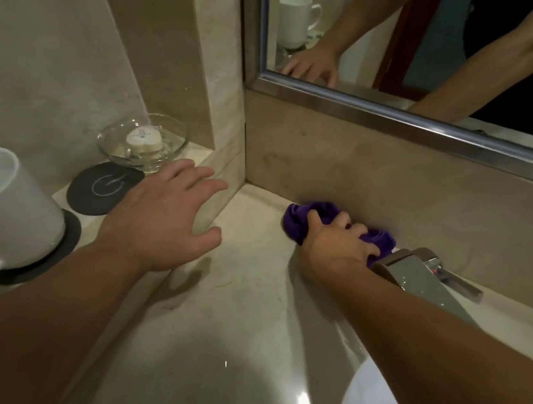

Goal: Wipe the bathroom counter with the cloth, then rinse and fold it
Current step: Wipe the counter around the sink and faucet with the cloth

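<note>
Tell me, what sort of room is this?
Most likely a bathroom, perhaps a hotel's: a chrome tap stands on a stone counter below a framed mirror, and a small soap sits in a glass dish.

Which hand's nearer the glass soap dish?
Left. The left hand is spread just in front of the glass soap dish; the right hand grips the cloth farther off by the faucet.
</note>
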{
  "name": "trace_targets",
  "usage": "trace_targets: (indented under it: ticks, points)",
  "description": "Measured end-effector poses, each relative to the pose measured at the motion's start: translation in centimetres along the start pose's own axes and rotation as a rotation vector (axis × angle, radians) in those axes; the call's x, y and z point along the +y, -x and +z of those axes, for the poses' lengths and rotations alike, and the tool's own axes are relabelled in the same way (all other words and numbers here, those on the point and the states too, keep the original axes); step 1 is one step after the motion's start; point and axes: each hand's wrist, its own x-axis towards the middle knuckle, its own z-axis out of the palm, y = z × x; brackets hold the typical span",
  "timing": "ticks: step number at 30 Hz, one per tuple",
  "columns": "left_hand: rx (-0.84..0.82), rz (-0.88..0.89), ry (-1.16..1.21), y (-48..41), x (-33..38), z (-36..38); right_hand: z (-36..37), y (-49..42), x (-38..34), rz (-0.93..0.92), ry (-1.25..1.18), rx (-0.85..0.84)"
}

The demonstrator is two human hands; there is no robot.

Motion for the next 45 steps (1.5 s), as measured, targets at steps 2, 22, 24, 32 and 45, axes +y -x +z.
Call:
trace_targets:
  ticks: [2, 22, 24, 32, 45]
  points:
    - [-0.001, -0.010, 0.021, 0.1, 0.0, -0.1, 0.7, 0.3, -0.5, -0.050, 0.025, 0.090]
    - [0.002, 0.087, -0.060, 6.2, -1.1, -0.4, 1.2, 3.0, -3.0, -0.615, 0.202, 0.279]
    - [-0.012, 0.065, -0.095, 8.4, -1.3, -0.3, 1.7, 2.6, -3.2, -0.622, 0.159, 0.269]
    - [0.003, -0.106, 0.036, 11.3, -1.9, 0.0, 4.3, 3.3, -4.4, -0.697, 0.005, 0.252]
    - [0.002, -0.101, 0.118, 12.0, -1.6, -0.5, 8.9, 12.9, -7.3, -0.760, -0.009, 0.299]
